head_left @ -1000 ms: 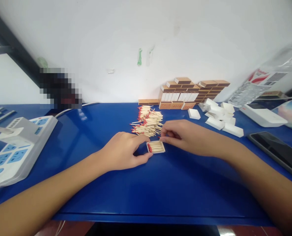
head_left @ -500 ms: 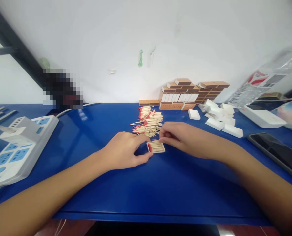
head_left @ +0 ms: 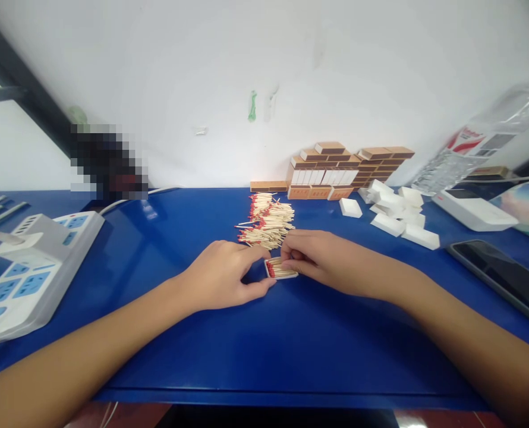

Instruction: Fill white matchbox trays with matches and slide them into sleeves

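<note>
A small white matchbox tray [head_left: 286,276] lies on the blue table, filled with a layer of red-headed matches [head_left: 279,267]. My left hand [head_left: 229,272] clasps the tray's left end between thumb and forefinger. Over its right part, my right hand [head_left: 311,252] is closed in a pinch, fingertips down at the matches. The match in that pinch is mostly hidden by the fingers. Just behind the tray is a loose heap of matches [head_left: 268,223], most heads pointing left.
Stacked matchboxes [head_left: 322,160] stand against the wall. White empty trays [head_left: 393,205] are piled to the right, with one tray [head_left: 350,207] apart. A phone [head_left: 500,273], a white device [head_left: 474,209] and a water bottle [head_left: 474,142] lie further right. A power strip [head_left: 37,267] sits left.
My right hand has moved slightly left and down, bringing the pinched match from above the tray's back edge onto the matches inside. My left hand keeps its hold on the tray.
</note>
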`<state>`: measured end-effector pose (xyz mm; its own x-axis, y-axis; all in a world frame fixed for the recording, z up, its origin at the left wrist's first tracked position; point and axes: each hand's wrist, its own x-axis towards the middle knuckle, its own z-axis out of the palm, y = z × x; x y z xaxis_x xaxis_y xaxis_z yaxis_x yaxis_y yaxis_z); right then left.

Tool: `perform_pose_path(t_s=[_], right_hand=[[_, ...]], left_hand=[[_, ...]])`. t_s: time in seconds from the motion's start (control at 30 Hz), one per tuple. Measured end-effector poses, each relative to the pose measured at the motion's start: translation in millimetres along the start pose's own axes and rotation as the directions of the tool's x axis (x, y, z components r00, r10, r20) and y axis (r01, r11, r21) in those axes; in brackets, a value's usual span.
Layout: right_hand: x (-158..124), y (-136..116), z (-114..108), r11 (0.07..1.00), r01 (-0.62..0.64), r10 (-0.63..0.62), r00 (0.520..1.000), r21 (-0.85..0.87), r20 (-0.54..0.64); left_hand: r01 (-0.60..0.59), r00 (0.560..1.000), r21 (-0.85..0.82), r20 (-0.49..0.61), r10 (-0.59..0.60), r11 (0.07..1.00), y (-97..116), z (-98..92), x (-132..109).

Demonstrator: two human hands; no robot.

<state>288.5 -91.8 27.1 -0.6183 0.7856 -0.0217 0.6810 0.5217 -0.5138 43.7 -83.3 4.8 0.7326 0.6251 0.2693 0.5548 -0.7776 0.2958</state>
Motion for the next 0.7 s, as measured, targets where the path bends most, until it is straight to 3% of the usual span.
perform_pose_path(t_s=[0.1,0.17,0.23,0.3,0.43,0.5,0.57,0.63,0.7], right_hand=[[0.1,1.0,-4.9,0.999,0.030,-0.031,0.999,-0.017,-0.041],[0.0,6.0,-13.2,0.998,0.021,-0.028,0.991,-0.056,-0.128],[-0.7,15.7,-24.7,0.990,-0.054,0.018,0.967,-0.133,-0.254],[-2.7,29.7,-37.7,0.944,-0.214,0.108,0.920,-0.251,-0.377],[-13.4,63.7,-63.3,0.703,-0.591,0.351,0.773,-0.396,-0.528],[-22.1,80.1,-75.6,0.615,-0.700,0.444,0.687,-0.362,-0.575],[-31.5,96.4,-87.4,0.545,-0.793,0.502,0.568,-0.273,-0.652],[-39.1,114.0,-97.5,0.532,-0.834,0.506,0.449,-0.144,-0.737],[-42.2,133.5,-105.4,0.611,-0.792,0.488,0.373,0.004,-0.789]], left_hand=[[-0.004,1.000,-0.012,-0.017,0.003,1.000,1.1,-0.3,-0.3],[-0.020,0.998,-0.046,-0.062,0.017,0.999,3.1,-0.5,-1.2],[-0.048,0.993,-0.087,-0.108,0.039,0.995,5.0,-0.7,-2.2],[-0.073,0.992,-0.109,-0.114,0.061,0.991,5.7,-1.2,-2.7],[-0.027,0.994,-0.109,-0.113,0.014,0.994,3.4,-3.0,-1.5],[0.015,0.994,-0.133,-0.103,-0.029,0.991,3.2,-3.3,-0.9],[0.014,0.999,-0.161,-0.049,-0.022,0.987,4.4,-2.4,-0.8],[0.011,1.000,-0.177,-0.014,-0.014,0.984,6.3,-1.0,-1.2],[0.032,0.999,-0.184,-0.015,-0.035,0.982,7.7,0.1,-1.6]])
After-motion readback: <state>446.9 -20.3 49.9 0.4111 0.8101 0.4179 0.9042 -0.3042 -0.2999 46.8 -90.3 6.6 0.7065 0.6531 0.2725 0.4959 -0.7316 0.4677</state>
